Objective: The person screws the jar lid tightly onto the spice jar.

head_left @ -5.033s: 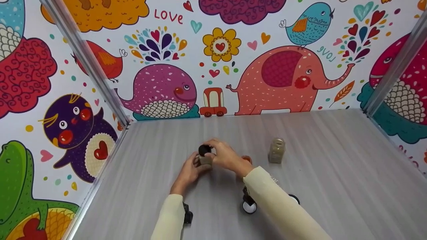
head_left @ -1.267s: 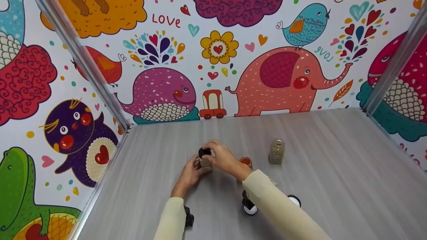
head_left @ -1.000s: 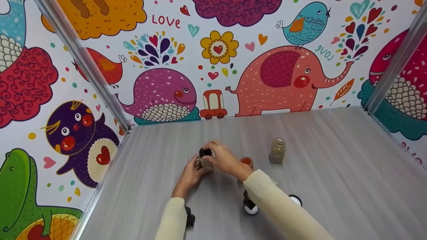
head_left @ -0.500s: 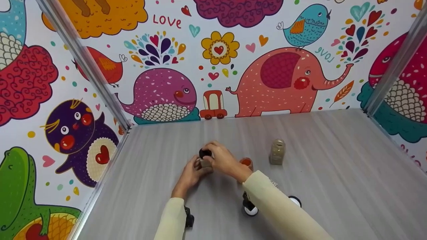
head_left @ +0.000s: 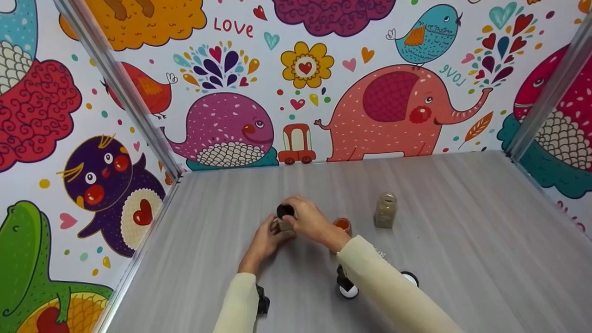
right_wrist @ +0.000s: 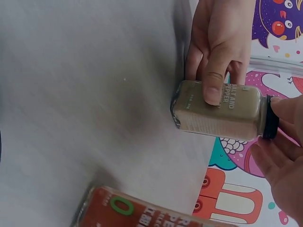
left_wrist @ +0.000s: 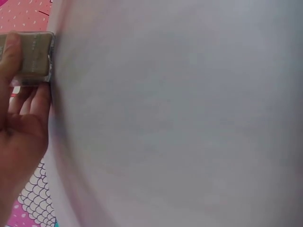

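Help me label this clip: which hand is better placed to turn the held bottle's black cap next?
The right hand, most likely: it pinches the black cap on the salt and pepper bottle, while the left hand grips the bottle lower down.

The left forearm [head_left: 236, 303] and right forearm [head_left: 393, 284] reach forward, sleeved. The left hand [head_left: 265, 240] grips, thumb opposite fingers [right_wrist: 194, 64]; the right hand [head_left: 309, 220] pinches just above it.

On the grey wood-grain worktop [head_left: 462, 208], a square glass jar of brown powder [head_left: 385, 213] and a glass jar with orange-red contents [head_left: 342, 225] are seen, backed by a white wall printed with cartoon animals [head_left: 370, 30]
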The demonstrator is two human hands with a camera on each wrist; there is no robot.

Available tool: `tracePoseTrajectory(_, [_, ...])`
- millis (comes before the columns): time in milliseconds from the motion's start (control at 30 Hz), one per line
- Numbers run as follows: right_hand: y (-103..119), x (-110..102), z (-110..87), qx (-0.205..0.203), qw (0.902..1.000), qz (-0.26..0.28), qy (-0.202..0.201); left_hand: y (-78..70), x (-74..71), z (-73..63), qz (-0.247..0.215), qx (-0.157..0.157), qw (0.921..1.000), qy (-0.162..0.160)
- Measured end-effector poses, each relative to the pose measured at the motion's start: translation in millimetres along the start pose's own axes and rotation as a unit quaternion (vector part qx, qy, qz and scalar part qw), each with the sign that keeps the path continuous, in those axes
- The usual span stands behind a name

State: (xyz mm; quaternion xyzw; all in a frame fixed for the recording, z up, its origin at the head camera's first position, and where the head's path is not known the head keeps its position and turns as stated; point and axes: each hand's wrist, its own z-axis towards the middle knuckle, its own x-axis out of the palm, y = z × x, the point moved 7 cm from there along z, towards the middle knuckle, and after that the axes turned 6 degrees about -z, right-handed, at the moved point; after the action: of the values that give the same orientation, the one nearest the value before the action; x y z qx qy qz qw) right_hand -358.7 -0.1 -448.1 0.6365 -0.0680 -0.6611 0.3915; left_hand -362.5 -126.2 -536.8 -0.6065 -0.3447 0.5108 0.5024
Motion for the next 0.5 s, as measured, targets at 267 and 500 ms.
tracePoseTrajectory(267, [-2.9,0.4,0.5,0.012,0.9999,0.002,0.0,0.6,0.6,1.0,-0.002,-0.007,1.0,0.005])
tracePoseTrajectory(500, [-1.7,-0.7,-0.4,-0.012,0.9999,-0.008,0.002,1.0,1.0,1.5,0.003,-0.006,1.0,0.005])
